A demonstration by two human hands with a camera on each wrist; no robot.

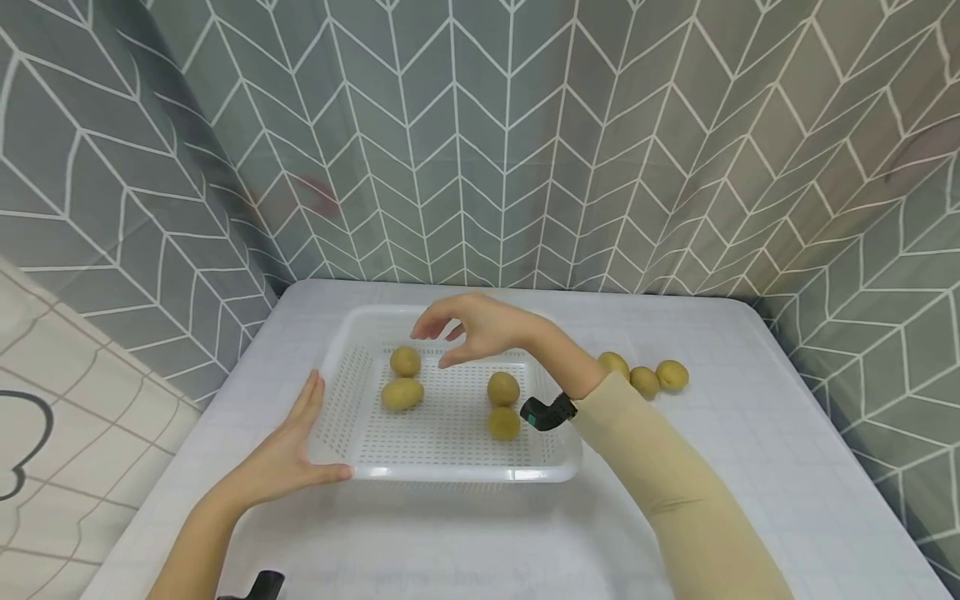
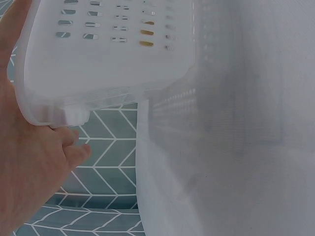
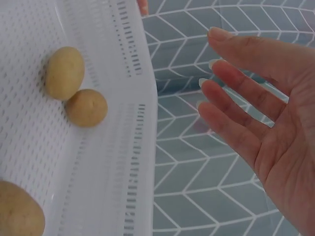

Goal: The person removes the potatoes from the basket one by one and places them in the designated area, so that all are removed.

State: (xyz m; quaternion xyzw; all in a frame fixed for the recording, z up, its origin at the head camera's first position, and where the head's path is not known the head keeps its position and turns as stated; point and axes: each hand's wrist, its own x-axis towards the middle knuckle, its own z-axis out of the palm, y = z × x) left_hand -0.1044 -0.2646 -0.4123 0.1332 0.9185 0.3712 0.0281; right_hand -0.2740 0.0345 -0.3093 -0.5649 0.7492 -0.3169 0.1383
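A white plastic basket [image 1: 435,473] with perforated walls and floor rests on the table. My left hand [image 1: 277,462] spans its front left corner, thumb along the front rim and straight fingers beside the left side. Over the back part of the basket hovers my right hand [image 1: 483,325], its fingers loosely bent and holding nothing. Inside, a round potato [image 1: 405,362] and an oval potato [image 1: 402,394] lie at the left. Two more, an upper potato [image 1: 503,388] and a lower potato [image 1: 503,423], touch at the right. The right wrist view shows the right palm [image 3: 290,147] bare.
To the right of the basket, partly behind the right forearm, a potato [image 1: 613,364], another potato [image 1: 644,382] and a third potato [image 1: 672,376] lie on the white tablecloth [image 1: 750,467]. A grey patterned curtain [image 1: 480,167] surrounds the table's back and sides.
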